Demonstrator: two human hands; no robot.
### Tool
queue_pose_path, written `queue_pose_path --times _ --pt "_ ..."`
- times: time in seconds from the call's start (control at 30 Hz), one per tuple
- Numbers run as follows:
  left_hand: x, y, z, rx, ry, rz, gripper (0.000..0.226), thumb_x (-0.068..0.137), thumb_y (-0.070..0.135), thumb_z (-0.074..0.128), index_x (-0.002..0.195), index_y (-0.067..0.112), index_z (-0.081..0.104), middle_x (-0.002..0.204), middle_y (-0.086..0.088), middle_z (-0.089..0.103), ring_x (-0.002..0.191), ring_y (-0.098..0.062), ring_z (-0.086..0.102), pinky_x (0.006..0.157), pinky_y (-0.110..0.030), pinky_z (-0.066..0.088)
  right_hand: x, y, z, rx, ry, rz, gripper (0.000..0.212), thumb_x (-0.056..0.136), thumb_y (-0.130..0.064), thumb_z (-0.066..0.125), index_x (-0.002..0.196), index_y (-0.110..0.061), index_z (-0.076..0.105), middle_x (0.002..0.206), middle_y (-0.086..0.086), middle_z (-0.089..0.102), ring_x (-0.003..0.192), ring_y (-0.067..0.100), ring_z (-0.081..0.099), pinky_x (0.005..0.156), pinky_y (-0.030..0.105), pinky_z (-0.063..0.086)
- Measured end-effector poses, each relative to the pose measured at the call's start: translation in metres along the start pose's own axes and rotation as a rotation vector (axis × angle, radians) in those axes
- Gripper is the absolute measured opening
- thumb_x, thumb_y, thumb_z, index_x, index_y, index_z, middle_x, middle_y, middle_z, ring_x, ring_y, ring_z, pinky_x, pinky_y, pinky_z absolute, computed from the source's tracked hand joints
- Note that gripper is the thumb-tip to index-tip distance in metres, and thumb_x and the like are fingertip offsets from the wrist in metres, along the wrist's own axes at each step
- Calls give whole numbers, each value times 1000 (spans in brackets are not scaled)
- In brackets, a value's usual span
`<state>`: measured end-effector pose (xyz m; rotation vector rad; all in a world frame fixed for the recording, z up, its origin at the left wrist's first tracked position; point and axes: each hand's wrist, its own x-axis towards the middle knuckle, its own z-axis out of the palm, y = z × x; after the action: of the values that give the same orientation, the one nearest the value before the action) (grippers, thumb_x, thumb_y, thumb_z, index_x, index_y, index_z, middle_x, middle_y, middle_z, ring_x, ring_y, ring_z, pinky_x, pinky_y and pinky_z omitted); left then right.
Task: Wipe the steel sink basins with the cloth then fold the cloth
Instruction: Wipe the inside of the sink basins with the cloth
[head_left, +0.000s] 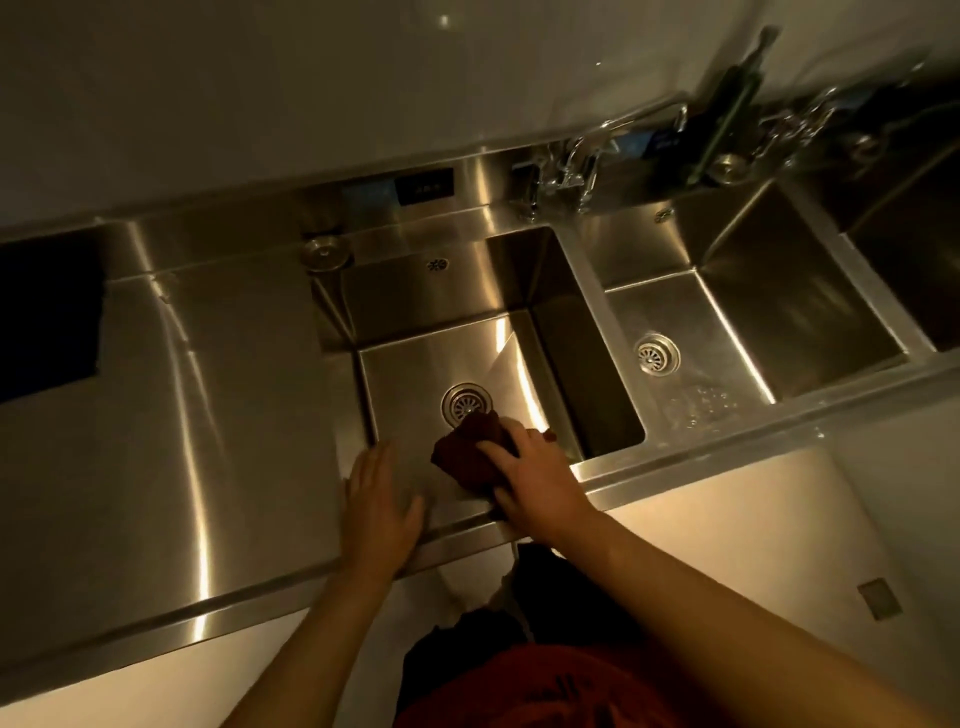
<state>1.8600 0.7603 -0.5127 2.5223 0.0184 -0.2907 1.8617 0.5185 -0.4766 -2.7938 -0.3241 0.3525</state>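
A dark red cloth (465, 451) lies bunched on the floor of the middle steel basin (415, 364), just in front of its round drain (466, 402). My right hand (535, 480) grips the cloth and presses it against the basin floor near the front wall. My left hand (378, 506) rests flat, fingers straight, on the front rim at the basin's left corner. To the right sits a second basin (753, 312) with its own drain (658, 354) and water drops on its floor.
A steel counter (182, 415) stretches left, with a black panel (49, 317) at its far left. Taps (571, 166) and a dark bottle (727, 124) stand behind the basins. A third basin (914, 260) shows at the right edge. A small steel lid (326, 250) sits behind the middle basin.
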Motion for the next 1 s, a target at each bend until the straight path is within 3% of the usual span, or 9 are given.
queue_pose_path --times 0.1,0.2,0.33,0.4,0.63,0.77,0.93,1.0 --pt "-31 5 22 -4 -63 66 65 92 39 50 154 20 40 156 -6 46 145 -31 41 117 -59 35 -32 -6 17 -24 -49 9 66 85 -43 60 147 -31 43 156 6 33 137 32 37 109 56 38" --pt "-56 0 33 134 -98 120 62 99 45 30 154 20 43 155 -3 50 144 -26 43 123 -54 26 -49 -14 37 1 -31 40 67 87 -50 50 150 -28 39 161 5 30 149 31 26 115 58 30" --pt "-65 -13 30 150 -106 119 69 99 50 25 155 15 43 156 -8 48 147 -30 39 123 -53 29 -45 -23 40 48 -54 11 69 93 -58 46 155 -32 30 167 4 19 155 33 10 122 62 7" --pt "-65 -16 27 152 -106 103 71 98 52 24 155 14 42 156 -10 48 147 -32 39 121 -54 33 -43 -25 42 39 -74 -5 69 97 -58 45 159 -37 21 168 3 14 155 34 7 121 61 3" --pt "-80 2 27 235 -76 -2 70 95 53 22 156 24 45 160 -10 44 150 -37 32 119 -57 27 -42 -15 48 -7 -63 -47 63 98 -45 55 156 -34 31 163 5 27 151 33 22 121 62 19" --pt "-84 23 33 269 -138 -60 68 97 57 27 160 32 33 168 -4 31 157 -35 17 122 -60 20 -44 3 43 2 -94 -79 63 97 -40 58 155 -34 32 163 4 27 150 33 25 121 60 22" --pt "-79 58 53 251 -175 -99 60 102 54 38 160 39 29 171 -1 21 158 -35 9 121 -67 9 -55 51 32 -4 -75 -108 63 96 -39 60 153 -36 35 163 1 28 150 30 27 120 57 25" --pt "-77 80 64 252 -185 -119 62 100 55 42 159 39 30 170 -1 23 157 -36 10 122 -69 11 -64 80 24 -18 -49 -122 63 94 -38 62 152 -35 38 163 1 29 148 30 29 118 57 28"
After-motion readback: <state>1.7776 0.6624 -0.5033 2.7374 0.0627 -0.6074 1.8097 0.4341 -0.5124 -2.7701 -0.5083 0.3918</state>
